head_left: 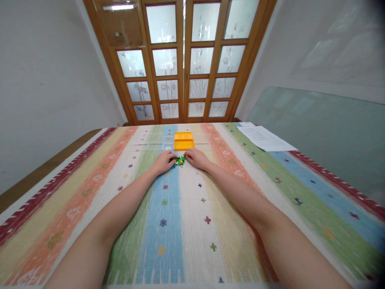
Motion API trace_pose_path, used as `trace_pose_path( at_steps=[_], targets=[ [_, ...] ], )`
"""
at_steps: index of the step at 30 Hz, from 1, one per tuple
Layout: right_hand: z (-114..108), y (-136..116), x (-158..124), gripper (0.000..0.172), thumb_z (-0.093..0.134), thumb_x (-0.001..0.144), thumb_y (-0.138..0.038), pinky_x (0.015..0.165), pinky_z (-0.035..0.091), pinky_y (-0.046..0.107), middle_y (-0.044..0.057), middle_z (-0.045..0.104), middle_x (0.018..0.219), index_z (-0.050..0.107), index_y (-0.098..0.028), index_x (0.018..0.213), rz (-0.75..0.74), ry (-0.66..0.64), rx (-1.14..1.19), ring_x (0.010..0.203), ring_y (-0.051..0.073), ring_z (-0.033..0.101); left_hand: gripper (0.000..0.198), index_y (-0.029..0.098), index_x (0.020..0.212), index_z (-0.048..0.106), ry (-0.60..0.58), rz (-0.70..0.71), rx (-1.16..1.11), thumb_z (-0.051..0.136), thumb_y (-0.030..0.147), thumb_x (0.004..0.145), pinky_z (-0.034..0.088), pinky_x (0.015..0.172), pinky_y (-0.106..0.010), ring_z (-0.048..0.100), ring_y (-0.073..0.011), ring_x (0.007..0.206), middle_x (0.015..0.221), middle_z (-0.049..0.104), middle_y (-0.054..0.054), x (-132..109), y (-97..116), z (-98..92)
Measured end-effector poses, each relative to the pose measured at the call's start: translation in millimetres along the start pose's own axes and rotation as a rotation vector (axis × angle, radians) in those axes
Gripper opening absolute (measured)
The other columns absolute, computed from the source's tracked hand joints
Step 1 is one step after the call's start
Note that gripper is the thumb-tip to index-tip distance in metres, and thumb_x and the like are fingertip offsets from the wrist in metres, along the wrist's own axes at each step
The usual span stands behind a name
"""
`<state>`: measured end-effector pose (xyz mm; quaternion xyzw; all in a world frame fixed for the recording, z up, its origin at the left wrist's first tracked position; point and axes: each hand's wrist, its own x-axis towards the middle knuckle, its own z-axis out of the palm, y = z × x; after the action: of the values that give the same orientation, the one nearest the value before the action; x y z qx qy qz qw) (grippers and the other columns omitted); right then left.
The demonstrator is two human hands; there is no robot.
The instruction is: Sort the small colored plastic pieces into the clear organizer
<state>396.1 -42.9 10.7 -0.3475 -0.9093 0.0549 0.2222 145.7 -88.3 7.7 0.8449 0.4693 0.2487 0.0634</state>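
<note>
Striped tablecloth (192,241) underneath, your left hand (164,161) and right hand (196,157) are flanking multicolored plastic pieces (181,161), apparently keeping them gathered; finger grip indiscernible.

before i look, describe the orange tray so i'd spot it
On the striped tablecloth, look toward the glass-paned doors. Beyond the small, mostly green pieces between left hand and right hand sits the orange tray; its solid colour sets it apart from the clear plastic beside it.
</note>
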Motion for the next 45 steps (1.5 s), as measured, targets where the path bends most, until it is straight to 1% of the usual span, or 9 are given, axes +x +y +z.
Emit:
trace_pose_path(
  at_steps=[3,9,14,18,23,27,36,40,45],
  targets=[
    [0,-2,-1,0.018,0.057,0.096,-0.016,0.089,0.042,0.032,0.009,0.069,0.103,0.074,-0.02,0.102,-0.017,0.007,0.014,0.1,0.023,0.059,0.027,0.025,0.113,0.077,-0.041,0.051,-0.027,0.056,0.03,0.098,0.049,0.102,-0.041,0.063,-0.0246,0.109,0.107,0.069,-0.007,1,6,2.1],
    [1,-12,-2,0.02,0.066,0.098,-0.037,0.093,0.043,0.033,0.008,0.066,0.109,0.072,-0.023,0.111,-0.119,-0.011,0.086,0.106,0.023,0.058,0.026,0.024,0.109,0.077,0.011,0.019,0.011,0.054,0.027,0.097,0.048,0.101,-0.04,0.062,-0.0246,0.108,0.107,0.069,-0.008,2,-4,-2.3],
    [6,-8,0,0.013,0.062,0.098,-0.028,0.09,0.042,0.032,0.008,0.065,0.106,0.072,-0.021,0.103,-0.075,-0.003,0.035,0.103,0.023,0.058,0.025,0.023,0.105,0.078,0.042,-0.099,0.099,0.055,0.027,0.096,0.048,0.098,-0.041,0.062,-0.0249,0.101,0.099,0.068,-0.008,-1,-26,-13.3],
    [7,-5,0,0.012,0.062,0.096,-0.022,0.088,0.041,0.032,0.008,0.066,0.105,0.071,-0.021,0.103,-0.057,-0.008,0.015,0.102,0.023,0.058,0.025,0.022,0.104,0.078,0.017,-0.141,0.109,0.055,0.028,0.095,0.049,0.093,-0.039,0.063,-0.0242,0.093,0.092,0.07,-0.007,-2,-33,-15.7],
    [4,-8,-1,0.014,0.059,0.097,-0.021,0.087,0.042,0.032,0.009,0.067,0.104,0.071,-0.02,0.102,-0.06,0.018,0.019,0.101,0.023,0.059,0.03,0.022,0.108,0.078,-0.017,-0.12,0.019,0.053,0.032,0.097,0.05,0.087,-0.036,0.066,-0.0233,0.093,0.1,0.075,-0.007,-2,-24,-13.7],
    [3,-8,-2,0.015,0.059,0.098,-0.022,0.088,0.043,0.032,0.008,0.068,0.106,0.071,-0.02,0.107,-0.058,0.015,0.027,0.101,0.022,0.06,0.032,0.022,0.11,0.077,-0.058,-0.067,0.006,0.057,0.042,0.096,0.05,0.081,-0.035,0.065,-0.0226,0.086,0.094,0.073,-0.006,-2,-14,-15.4],
    [3,-16,-2,0.025,0.065,0.099,-0.034,0.096,0.047,0.036,0.009,0.068,0.115,0.071,-0.025,0.122,-0.202,0.014,0.137,0.109,0.024,0.061,0.029,0.022,0.109,0.077,-0.026,-0.079,0.013,0.051,0.03,0.099,0.05,0.094,-0.038,0.065,-0.024,0.1,0.102,0.072,-0.007,0,-19,-11.0],
    [4,-22,0,0.016,0.066,0.098,-0.031,0.098,0.046,0.037,0.009,0.067,0.117,0.073,-0.025,0.112,-0.251,-0.006,0.153,0.11,0.024,0.06,0.03,0.023,0.108,0.077,-0.009,-0.088,0.029,0.052,0.037,0.1,0.05,0.094,-0.039,0.064,-0.0244,0.099,0.099,0.07,-0.007,-1,-18,-10.4],
    [6,-15,0,0.01,0.061,0.1,-0.025,0.095,0.045,0.034,0.008,0.067,0.11,0.071,-0.021,0.102,-0.172,0.009,0.106,0.107,0.022,0.06,0.039,0.024,0.122,0.072,-0.005,-0.009,0.028,0.06,0.051,0.096,0.05,0.098,-0.041,0.062,-0.0258,0.104,0.105,0.065,-0.008,-4,-11,-12.1]
  ],
)
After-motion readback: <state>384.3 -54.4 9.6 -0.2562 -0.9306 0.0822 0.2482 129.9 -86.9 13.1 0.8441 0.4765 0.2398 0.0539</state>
